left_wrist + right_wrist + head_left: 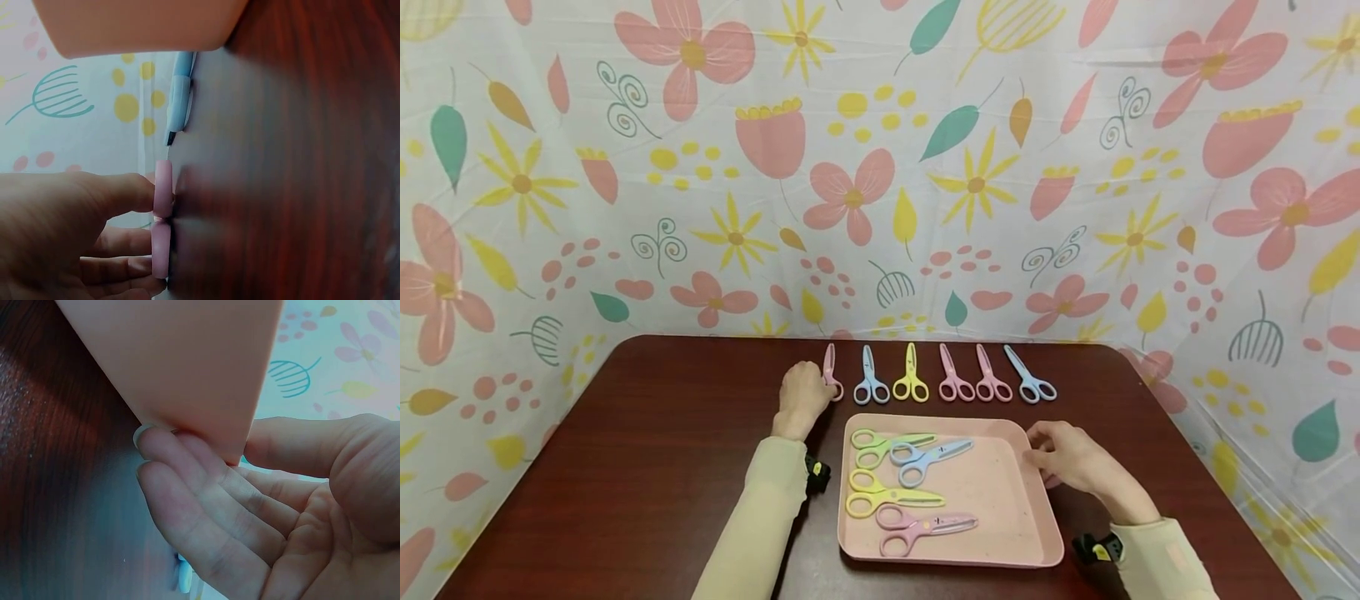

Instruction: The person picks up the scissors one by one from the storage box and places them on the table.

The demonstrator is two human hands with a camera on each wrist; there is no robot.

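Observation:
At the left end of a row of scissors, my left hand [803,392] pinches the handle loops of a pair of pink scissors [830,371]. In the left wrist view, the thumb is on one pink loop [163,189] and the fingers are at the other. My right hand [1071,457] holds the right side of a pink tray [1000,546], near its far corner. The right wrist view shows the thumb at the tray's edge and fingertips against its wall [181,369]. Inside the tray lie green scissors [872,450], blue scissors [928,458], yellow scissors [898,498] and pink scissors [917,525].
Along the table's far edge, blue scissors [871,387], yellow scissors [911,383], two pink pairs [955,385] and more blue scissors [1033,387] continue the row. Dark wood [625,467] shows left of the tray. A flowered cloth [850,125] hangs behind the table.

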